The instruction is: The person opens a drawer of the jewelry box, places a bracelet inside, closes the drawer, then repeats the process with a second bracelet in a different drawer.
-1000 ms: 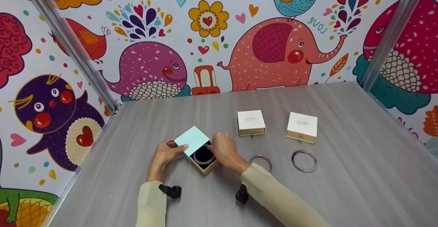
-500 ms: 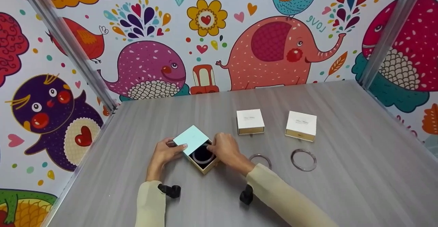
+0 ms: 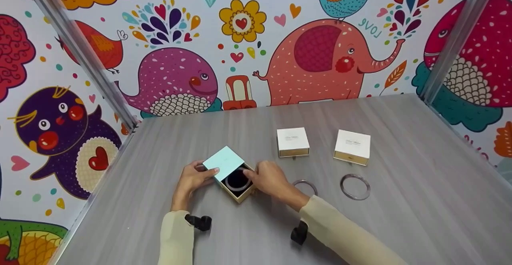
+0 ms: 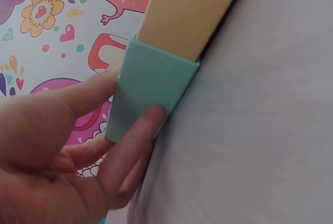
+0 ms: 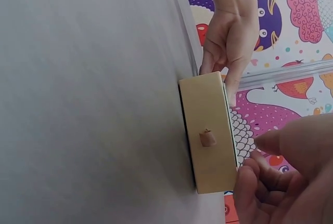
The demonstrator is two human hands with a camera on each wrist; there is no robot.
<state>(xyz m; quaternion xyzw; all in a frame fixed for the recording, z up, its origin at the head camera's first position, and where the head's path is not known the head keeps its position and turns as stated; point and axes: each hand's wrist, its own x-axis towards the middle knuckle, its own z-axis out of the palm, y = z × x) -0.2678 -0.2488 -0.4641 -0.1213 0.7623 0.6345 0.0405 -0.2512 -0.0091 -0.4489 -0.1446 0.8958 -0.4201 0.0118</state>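
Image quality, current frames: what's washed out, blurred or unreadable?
Head: fairly evenly lit, lettering on the rightmost white box too small to read; left wrist: tabletop pale, washed out; right wrist: tabletop duller, grain smeared, brown pull tab comparatively clear.

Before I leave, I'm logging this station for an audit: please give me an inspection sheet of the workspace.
Surface: grey table, streaked pattern.
Job's things: gold drawer partly out of teal sleeve; bangle inside on dark lining.
Clutter: two white boxes; two loose bangles lying flat.
Hands: left hand grips the teal sleeve; right hand is at the drawer's edge, contact with bangle unclear.
Cables: nothing seen.
Surroundings: cartoon-printed panels, metal posts.
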